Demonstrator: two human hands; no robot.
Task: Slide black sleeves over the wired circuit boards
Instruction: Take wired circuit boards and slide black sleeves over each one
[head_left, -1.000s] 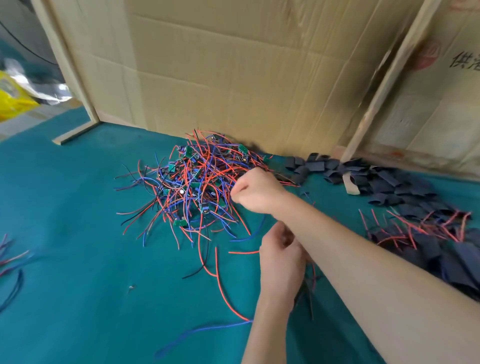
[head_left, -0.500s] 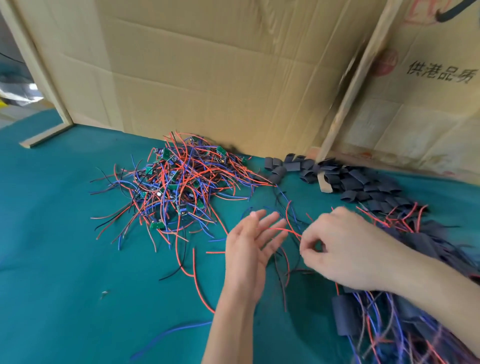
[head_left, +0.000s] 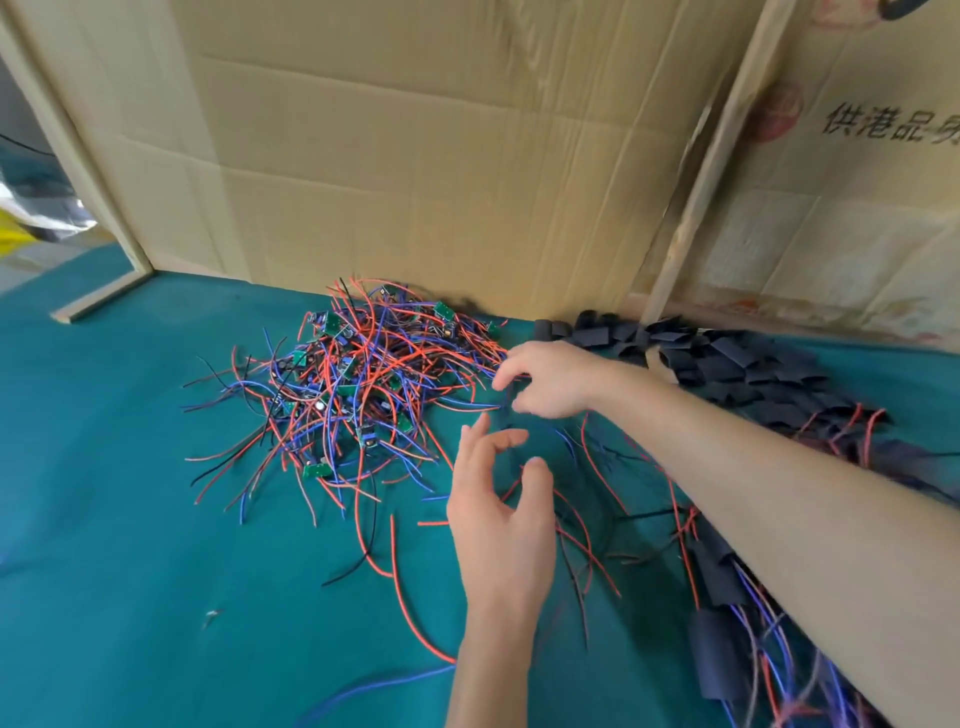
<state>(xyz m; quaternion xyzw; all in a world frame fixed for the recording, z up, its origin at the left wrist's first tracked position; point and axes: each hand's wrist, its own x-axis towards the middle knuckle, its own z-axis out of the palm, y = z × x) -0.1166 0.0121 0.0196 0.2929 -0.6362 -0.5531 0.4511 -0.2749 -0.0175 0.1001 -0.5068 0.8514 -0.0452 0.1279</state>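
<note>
The tangled pile of wired circuit boards (head_left: 353, 384) lies on the teal mat (head_left: 114, 519). At the pile's right edge the right hand (head_left: 550, 379) reaches in with curled fingers, apparently to pick out one wired board; whether it already pinches a wire cannot be told. Below the pile, the left hand (head_left: 498, 514) hovers spread and empty, ready to receive. Loose black sleeves (head_left: 727, 358) wait heaped right of the pile; sleeved boards (head_left: 722, 644) collect lower right.

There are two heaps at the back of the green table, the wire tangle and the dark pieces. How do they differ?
The pile of wired circuit boards is a bristling tangle of red, blue and black wires with small green boards; the pile of black sleeves is short, flattened tubes of one dark colour. The board pile lies left, the sleeve pile right. The right hand reaches only the board pile. Both lie on the green table against the cardboard.
</note>
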